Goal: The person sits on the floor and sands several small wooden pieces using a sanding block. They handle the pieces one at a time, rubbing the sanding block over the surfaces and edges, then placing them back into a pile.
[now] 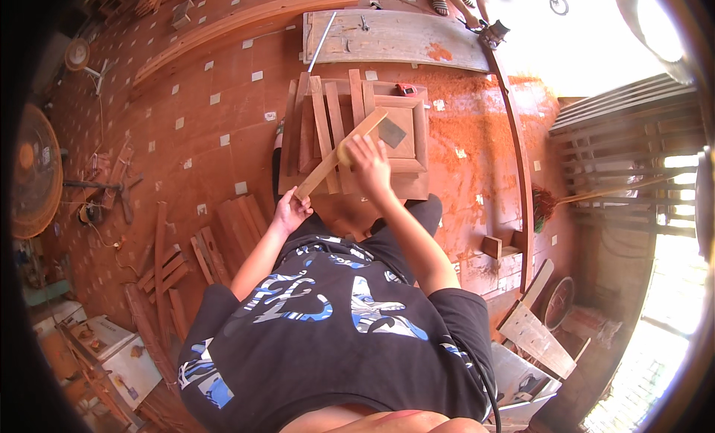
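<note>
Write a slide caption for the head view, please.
Left hand steadies a long pale wooden strip while right hand presses on it.

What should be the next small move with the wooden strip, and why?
Probably push the right hand with its yellowish pad further along the wooden strip. The left hand grips the lower end, and the pad sits near the middle, so the upper part seems not yet rubbed.
</note>
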Action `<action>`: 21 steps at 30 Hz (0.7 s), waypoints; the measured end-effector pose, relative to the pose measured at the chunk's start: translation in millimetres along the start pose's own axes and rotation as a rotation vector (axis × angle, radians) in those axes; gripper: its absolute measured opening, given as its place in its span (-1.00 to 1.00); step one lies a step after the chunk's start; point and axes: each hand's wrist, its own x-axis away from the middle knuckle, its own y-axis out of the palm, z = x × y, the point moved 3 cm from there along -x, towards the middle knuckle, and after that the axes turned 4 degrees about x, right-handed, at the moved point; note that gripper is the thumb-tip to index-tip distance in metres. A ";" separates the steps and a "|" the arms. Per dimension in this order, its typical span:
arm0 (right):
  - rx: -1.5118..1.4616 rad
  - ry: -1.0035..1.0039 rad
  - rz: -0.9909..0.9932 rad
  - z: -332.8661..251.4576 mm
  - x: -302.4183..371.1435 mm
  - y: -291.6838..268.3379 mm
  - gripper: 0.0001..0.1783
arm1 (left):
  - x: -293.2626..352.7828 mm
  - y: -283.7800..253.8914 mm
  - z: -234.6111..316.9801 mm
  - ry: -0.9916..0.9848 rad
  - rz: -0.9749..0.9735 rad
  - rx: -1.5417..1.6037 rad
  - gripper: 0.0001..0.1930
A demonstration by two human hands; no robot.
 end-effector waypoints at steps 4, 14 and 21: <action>-0.215 0.816 -0.077 95.6 -12.5 1.1 -0.59 | -10.2 -5.0 -10.9 -0.033 -0.012 -0.027 -0.63; -0.268 0.206 0.184 50.2 -14.8 -28.8 -0.54 | -4.4 -4.2 1.1 0.461 0.271 -0.693 -0.70; -0.272 0.134 0.120 25.8 -25.4 -8.6 -0.51 | -25.5 112.7 11.4 1.086 0.269 -1.664 -0.78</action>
